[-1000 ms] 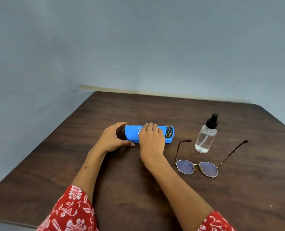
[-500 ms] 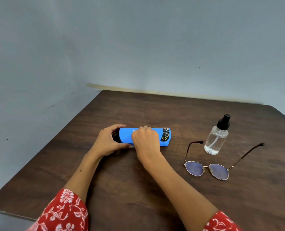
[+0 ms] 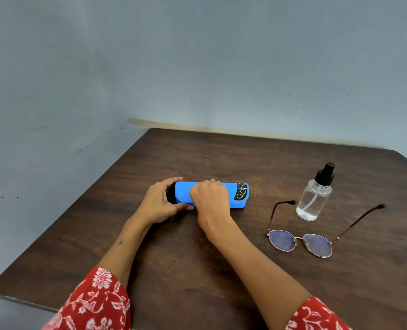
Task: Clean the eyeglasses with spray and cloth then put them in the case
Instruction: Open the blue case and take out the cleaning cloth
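Both hands were on the blue case (image 3: 231, 195) on the bench (image 3: 197, 151) — left hand (image 3: 161, 203) gripping its end, right hand (image 3: 209, 198) curled over the lid. Opening it seemed under way. The eyeglasses (image 3: 300, 242) and spray bottle (image 3: 313, 198) lay well right of the fingers, untouched; no cloth showed — next, lift the lid.

Both hands on the blue case

Left hand (image 3: 159, 202) grips the case (image 3: 236, 195) end, right hand (image 3: 209, 198) curls over it mid-surface (image 3: 197, 151); eyeglasses (image 3: 300, 242) and spray bottle (image 3: 314, 198) toward the right edge.

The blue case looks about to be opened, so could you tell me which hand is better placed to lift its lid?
Probably the right hand: it lies curled over the blue case's top, while the left hand steadies its left end.
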Available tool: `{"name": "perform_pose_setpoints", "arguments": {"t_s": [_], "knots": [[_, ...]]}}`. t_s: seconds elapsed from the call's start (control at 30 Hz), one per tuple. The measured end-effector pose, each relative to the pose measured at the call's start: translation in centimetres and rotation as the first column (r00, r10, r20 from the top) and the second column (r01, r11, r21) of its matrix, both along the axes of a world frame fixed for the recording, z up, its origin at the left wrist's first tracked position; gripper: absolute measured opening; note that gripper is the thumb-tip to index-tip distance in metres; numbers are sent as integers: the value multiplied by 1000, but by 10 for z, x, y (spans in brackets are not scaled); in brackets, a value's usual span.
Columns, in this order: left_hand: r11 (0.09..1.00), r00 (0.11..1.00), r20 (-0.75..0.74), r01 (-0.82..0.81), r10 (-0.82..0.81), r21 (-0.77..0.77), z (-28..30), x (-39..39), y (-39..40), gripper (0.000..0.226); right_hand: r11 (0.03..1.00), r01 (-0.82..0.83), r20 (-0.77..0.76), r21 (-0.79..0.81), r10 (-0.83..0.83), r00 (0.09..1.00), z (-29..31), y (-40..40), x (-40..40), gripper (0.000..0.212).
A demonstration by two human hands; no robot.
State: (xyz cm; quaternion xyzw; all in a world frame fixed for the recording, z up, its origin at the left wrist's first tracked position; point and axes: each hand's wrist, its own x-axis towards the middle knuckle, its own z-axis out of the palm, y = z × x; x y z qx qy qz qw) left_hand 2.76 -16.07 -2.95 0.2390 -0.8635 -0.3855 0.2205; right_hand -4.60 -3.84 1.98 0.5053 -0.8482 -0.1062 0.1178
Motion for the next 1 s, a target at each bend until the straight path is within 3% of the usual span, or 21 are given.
{"name": "perform_pose_setpoints", "arguments": {"t_s": [0.17, 0.4, 0.47, 0.53, 0.67, 0.8, 1.0], "knots": [[999, 1000, -1, 1, -1, 40, 1, 0, -1, 86, 997, -17, 6, -69, 17, 1000, 6, 3, -2, 30], [992, 998, -29, 51, -48, 112, 4, -1, 2, 90, 933, 148, 250, -328, -65, 966, 28, 2, -14, 10], [988, 998, -32, 54, -50, 146, 5, -1, 2, 97, 895, 230, 327, -383, -101, 939, 31, -2, -21, 25], [985, 997, -34, 67, -62, 158, 5, -1, 1, 104, 866, 294, 396, -405, -124, 910, 35, -7, -27, 34], [985, 997, -16, 76, -74, 156, 4, -1, -2, 103, 846, 349, 482, -404, -128, 867, 41, -20, -38, 14], [990, 998, 43, 45, -51, 135, 2, -3, -6, 105, 828, 392, 533, -401, -137, 835, 42, -30, -51, 36], [994, 998, 51, 32, -38, 101, 0, -4, -6, 101, 808, 427, 586, -405, -129, 800, 37, -34, -57, 29]]}}
